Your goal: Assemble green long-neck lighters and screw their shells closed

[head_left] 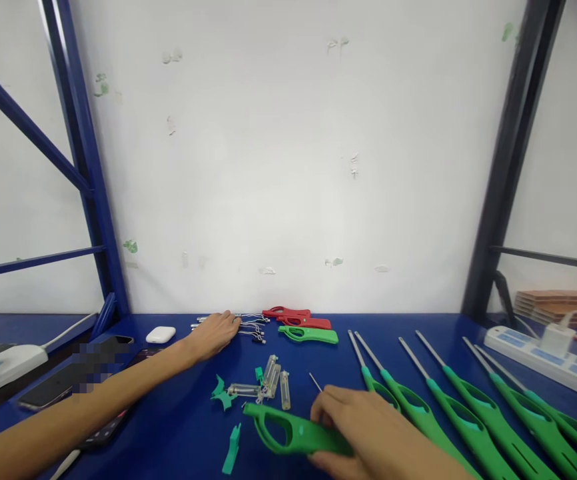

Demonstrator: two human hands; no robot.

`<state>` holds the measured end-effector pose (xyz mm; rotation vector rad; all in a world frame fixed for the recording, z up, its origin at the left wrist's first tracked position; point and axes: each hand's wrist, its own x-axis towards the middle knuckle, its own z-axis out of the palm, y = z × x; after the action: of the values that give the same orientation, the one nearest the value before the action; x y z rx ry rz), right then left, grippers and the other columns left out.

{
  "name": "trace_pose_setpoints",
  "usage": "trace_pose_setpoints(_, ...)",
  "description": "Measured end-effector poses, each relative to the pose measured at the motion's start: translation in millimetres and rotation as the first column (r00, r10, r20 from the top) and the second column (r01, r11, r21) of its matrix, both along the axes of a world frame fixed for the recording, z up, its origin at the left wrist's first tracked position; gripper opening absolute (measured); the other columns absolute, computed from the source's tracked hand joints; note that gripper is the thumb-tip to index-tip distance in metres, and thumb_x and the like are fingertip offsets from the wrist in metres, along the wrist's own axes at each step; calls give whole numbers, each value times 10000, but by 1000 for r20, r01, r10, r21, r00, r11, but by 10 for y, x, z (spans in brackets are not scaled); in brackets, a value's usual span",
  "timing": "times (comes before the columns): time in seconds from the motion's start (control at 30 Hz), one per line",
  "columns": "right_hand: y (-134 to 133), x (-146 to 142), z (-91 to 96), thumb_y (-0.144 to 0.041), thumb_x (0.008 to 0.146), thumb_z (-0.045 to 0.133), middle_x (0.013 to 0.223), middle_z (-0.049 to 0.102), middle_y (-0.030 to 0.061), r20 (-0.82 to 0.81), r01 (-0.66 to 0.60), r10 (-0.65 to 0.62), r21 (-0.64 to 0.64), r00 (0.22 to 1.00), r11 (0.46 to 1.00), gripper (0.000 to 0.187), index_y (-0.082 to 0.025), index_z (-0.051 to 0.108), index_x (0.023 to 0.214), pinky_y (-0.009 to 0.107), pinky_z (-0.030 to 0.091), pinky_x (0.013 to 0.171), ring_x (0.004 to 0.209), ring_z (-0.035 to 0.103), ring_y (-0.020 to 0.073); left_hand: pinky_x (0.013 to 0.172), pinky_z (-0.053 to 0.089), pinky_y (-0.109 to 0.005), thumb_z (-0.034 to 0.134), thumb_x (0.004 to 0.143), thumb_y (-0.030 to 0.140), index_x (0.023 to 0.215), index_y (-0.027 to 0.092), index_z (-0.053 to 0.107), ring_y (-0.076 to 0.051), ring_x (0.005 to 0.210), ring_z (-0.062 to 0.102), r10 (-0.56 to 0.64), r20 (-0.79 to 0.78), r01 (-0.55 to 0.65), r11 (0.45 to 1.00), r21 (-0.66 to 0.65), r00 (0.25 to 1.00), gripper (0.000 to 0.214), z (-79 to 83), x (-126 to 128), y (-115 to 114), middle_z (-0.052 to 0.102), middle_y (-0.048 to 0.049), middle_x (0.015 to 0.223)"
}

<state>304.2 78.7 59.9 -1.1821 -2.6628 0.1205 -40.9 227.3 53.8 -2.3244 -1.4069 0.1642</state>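
My left hand (217,337) reaches to the back of the table, over a pile of thin metal lighter tubes with wires (253,328). Its fingers curl down among them, and what lies under the fingertips is hidden. Near the front, my right hand (351,427) is closed around a green lighter casing (293,432), its trigger loop pointing left. A thin metal shaft (314,381) sticks out above the same hand; its other end is hidden. Clear fuel tanks (271,377) lie in a cluster beyond the casing, beside teal triggers (223,393). Another teal piece (232,450) lies closer.
Red casings (303,323) and a green one (308,335) lie at the back. Several green lighters with long tubes (448,407) fan out on the right, before a power strip (548,360). Phones (76,373) and a white earbud case (160,335) lie left.
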Motion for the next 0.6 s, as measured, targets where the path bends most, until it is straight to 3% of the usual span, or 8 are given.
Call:
trace_pose_setpoints(0.13, 8, -186, -267, -462, 720, 985, 925, 815, 54, 129, -33, 23, 74, 991, 997, 415, -213, 739, 942, 333, 360, 516, 784, 790, 316, 940, 622, -479, 711, 1049, 364, 1344, 180, 652, -267, 1122, 713, 3, 14, -3, 999, 45, 1000, 353, 107, 12, -82, 678, -105, 1341)
trace_pose_setpoints(0.2, 10, -225, -318, -471, 694, 999, 921, 813, 68, 145, -35, 21, 96, 989, 995, 445, -204, 748, 946, 340, 344, 502, 803, 792, 339, 940, 622, -478, 710, 1050, 363, 1339, 181, 655, -265, 1119, 713, 10, 26, -12, 997, 73, 1000, 346, 210, 27, -169, 680, -104, 1338)
trace_pose_setpoints(0.33, -46, -89, -168, -477, 914, 833, 1045, 800, 31, 74, -6, -2, 118, 997, 993, 314, -264, 731, 1120, 341, 452, 595, 884, 789, 293, 937, 618, -472, 711, 1048, 357, 1294, 174, 672, -259, 1101, 714, 16, 92, -28, 991, 133, 996, 309, 449, 39, -473, 694, -95, 1296)
trace_pose_setpoints(0.4, -5, 40, -58, -451, 1006, 724, 1096, 789, 25, -19, 114, -113, 115, 993, 987, 198, -295, 727, 1127, 345, 502, 674, 912, 784, 271, 935, 603, -462, 676, 1063, 302, 1220, 164, 684, -249, 1064, 711, 5, 149, -29, 987, 159, 989, 209, 552, 22, -683, 711, -74, 1182)
trace_pose_setpoints(0.47, 125, 160, -1, -417, 1049, 648, 1104, 788, 58, -9, 225, -226, 131, 974, 966, 191, -271, 733, 1138, 376, 531, 734, 958, 786, 306, 930, 579, -418, 502, 1099, 203, 1238, 181, 674, -260, 1035, 709, -14, 223, -27, 984, 177, 975, 222, 617, -3, -930, 703, -87, 1105)
trace_pose_setpoints(0.6, 448, 286, -69, -343, 996, 716, 1013, 799, 114, 40, 295, -303, 138, 952, 945, 150, -207, 757, 1044, 416, 554, 712, 925, 790, 375, 785, 576, -281, 328, 1145, 316, 1413, 250, 564, -202, 926, 738, -61, 373, 1, 987, 158, 926, 364, 559, -25, -1514, 690, -71, 1209)
